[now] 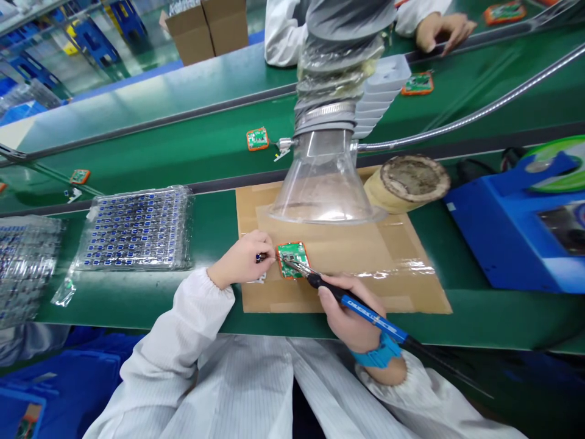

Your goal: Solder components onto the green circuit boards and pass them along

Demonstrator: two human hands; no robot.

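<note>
A green circuit board with an orange edge (pixel 298 251) lies on the brown cardboard sheet (pixel 329 299). My right hand (pixel 354 311) is closed around the blue and black handle of a soldering iron (pixel 372 314). The iron's metal tip meets the board near its middle. At the board's left edge, my left hand (pixel 244 259) is closed in a pinch. A small dark part (pixel 261 258) shows at its fingertips, too small to name. A blue band circles my right wrist.
A clear fume hood (pixel 326 183) on a grey hose hangs just beyond the board. Behind it stands a round, crusted pot (pixel 411 183); a blue case (pixel 516 225) is at right. Plastic trays of small parts (pixel 137 228) lie left. Across the bench, a co-worker's hand (pixel 443 30) rests near the conveyor.
</note>
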